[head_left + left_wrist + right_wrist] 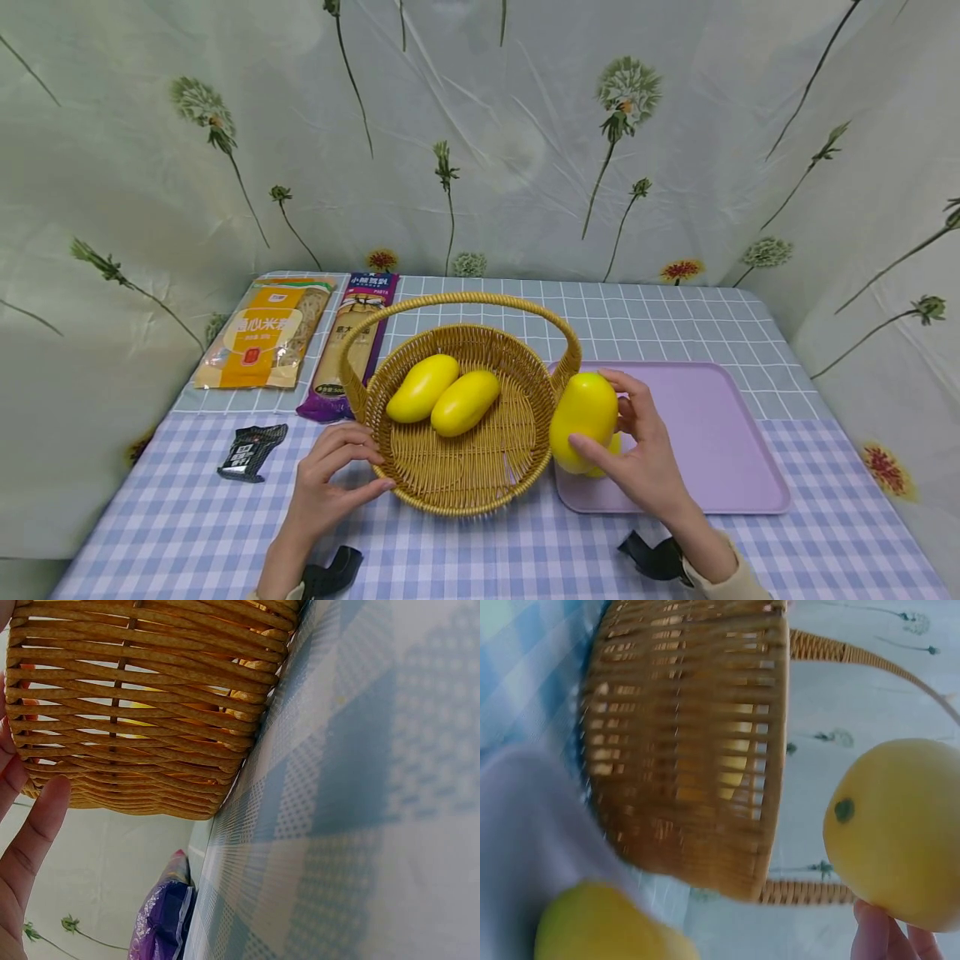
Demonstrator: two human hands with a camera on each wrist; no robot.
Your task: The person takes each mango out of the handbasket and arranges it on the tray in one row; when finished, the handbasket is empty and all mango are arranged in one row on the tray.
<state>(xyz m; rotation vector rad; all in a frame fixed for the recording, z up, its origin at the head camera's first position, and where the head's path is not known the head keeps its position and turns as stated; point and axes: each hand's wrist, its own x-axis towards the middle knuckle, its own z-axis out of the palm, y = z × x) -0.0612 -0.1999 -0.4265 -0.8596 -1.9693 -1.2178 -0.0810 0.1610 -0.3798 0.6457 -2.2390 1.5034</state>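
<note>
A round wicker basket [471, 467] with a tall arched handle stands mid-table, two yellow mangoes [423, 388] lying in its left part. My left hand [330, 475] grips the basket's left rim; in the left wrist view the thumb [45, 817] presses the outer weave. With my right hand [651, 454] I hold another mango [583, 421] upright, just right of the basket rim. Behind it, partly hidden, another mango [604, 930] lies on the purple tray [705, 442]. The right wrist view shows the held mango [904, 832] at the height of the basket's handle.
At the back left lie an orange snack bag [262, 337] and a purple pasta packet [352, 333], which reaches behind the basket. A small black wrapper [252, 452] lies left of my left hand. A patterned curtain [480, 150] surrounds the checked tablecloth [465, 558].
</note>
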